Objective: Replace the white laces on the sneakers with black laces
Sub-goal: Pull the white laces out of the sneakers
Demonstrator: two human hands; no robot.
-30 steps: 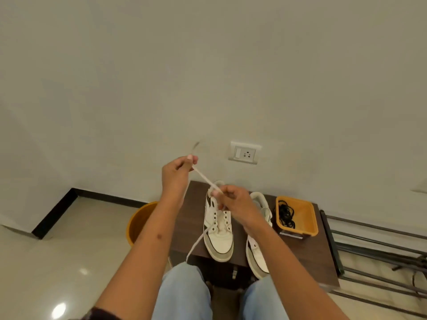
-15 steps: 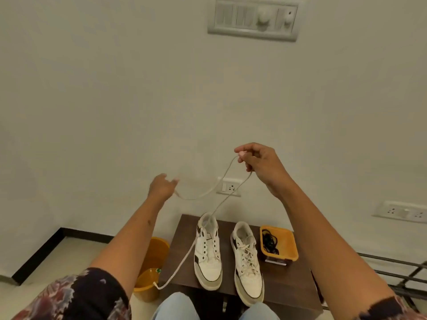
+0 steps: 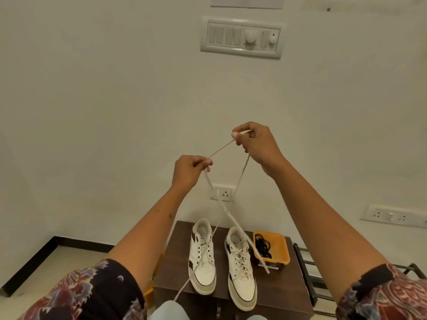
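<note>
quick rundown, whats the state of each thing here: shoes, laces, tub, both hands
left shoe: on the table, eyelets empty, lace out
right shoe: on the table, white lace in place
white lace: free of the shoe, held up, ends hanging down
black laces: bunched in the orange tub
orange tub: upright on the table beside the right shoe
left hand: pinching the white lace
right hand: pinching the white lace, higher up

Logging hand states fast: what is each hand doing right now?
Left hand: pinching the long white flat shoelace.
Right hand: pinching the same shoelace, higher up.
</note>
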